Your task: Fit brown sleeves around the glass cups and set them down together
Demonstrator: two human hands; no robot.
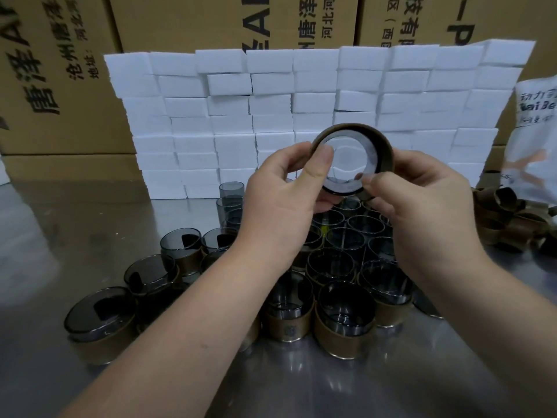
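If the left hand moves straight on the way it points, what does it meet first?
Probably the stacked wall of white rectangular blocks behind the brown-sleeved glass cup that the left hand grips; how far off is unclear.

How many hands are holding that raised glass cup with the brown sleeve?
2. The left hand pinches the glass cup at its left rim; the right hand pinches its lower right edge. No others show.

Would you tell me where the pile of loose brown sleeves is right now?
In the head view, the loose brown sleeves lie far right on the metal table, beside the white bag, right of the right hand.
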